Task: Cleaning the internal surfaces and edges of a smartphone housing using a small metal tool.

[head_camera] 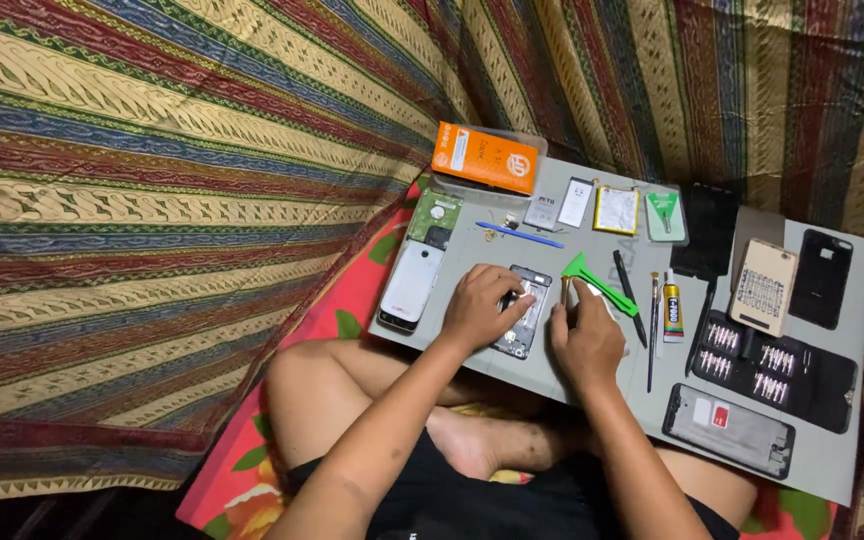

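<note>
Phone (524, 312) lies opened, back off, innards exposed, silvery.

Both forearms extended forward, left hand (485, 306) and right hand (584, 342) curled, palms down.

An orange box (484, 158), a white phone (412, 284), a glue tube (672, 316) and a black bit case (780, 370) lie on the grey mat (832, 455).

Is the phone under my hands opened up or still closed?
Opened: the phone lies with its back cover off, bare internals showing between both hands.
</note>
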